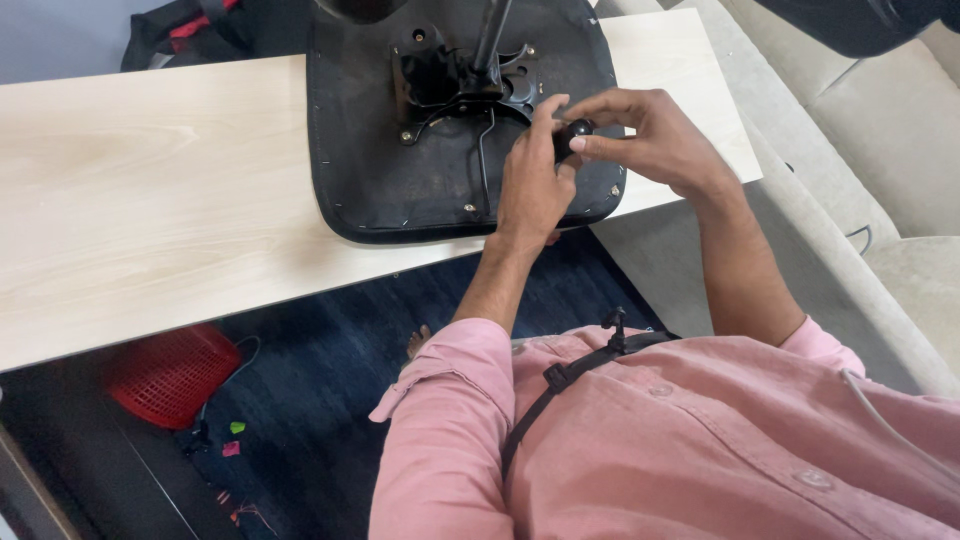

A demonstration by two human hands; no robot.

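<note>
An upturned black chair seat lies on a light wooden table, its metal mechanism plate and a black column facing up. Both hands meet over the seat's right side. My left hand and my right hand pinch a small black round knob between their fingertips. The knob sits at the end of a thin lever running from the mechanism.
A red plastic basket stands on the dark blue carpet under the table, with small coloured scraps near it. A beige sofa runs along the right. A black and red bag lies behind the table.
</note>
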